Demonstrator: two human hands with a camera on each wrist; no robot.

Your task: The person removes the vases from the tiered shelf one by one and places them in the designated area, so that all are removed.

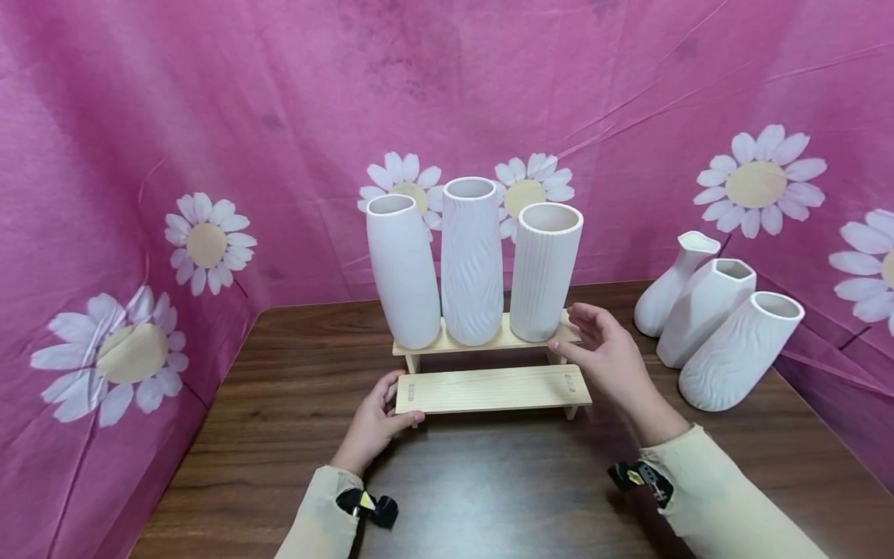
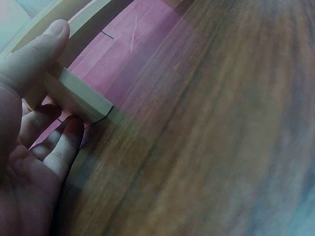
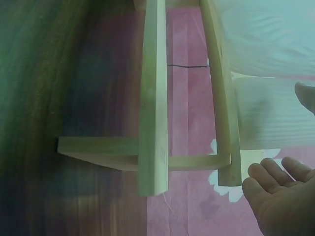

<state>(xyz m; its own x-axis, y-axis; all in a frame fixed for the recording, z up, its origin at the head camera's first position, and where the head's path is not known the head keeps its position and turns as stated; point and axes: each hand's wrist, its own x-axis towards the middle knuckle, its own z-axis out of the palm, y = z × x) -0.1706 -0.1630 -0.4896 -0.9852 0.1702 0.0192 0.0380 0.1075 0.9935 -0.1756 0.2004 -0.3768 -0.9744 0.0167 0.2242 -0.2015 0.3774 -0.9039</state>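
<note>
A light wooden two-step stand (image 1: pixel 489 390) sits on the table. My left hand (image 1: pixel 370 427) grips the left end of its lower step; in the left wrist view the thumb (image 2: pixel 42 54) lies against the board and the fingers curl by the leg (image 2: pixel 81 96). Three white vases stand in a row on the upper step: a smooth one (image 1: pixel 403 272), a tall wavy one (image 1: pixel 472 272) and a ribbed one (image 1: pixel 547 279). My right hand (image 1: pixel 615 365) is beside the ribbed vase at the stand's right end, fingers loosely bent and holding nothing.
Three more white vases stand at the right of the brown wooden table (image 1: pixel 279 466): a narrow-necked one (image 1: pixel 673 291), a faceted one (image 1: pixel 705 318) and a wavy slanted one (image 1: pixel 740 353). A pink cloth (image 1: pixel 293 116) with daisies hangs behind the table and along its sides.
</note>
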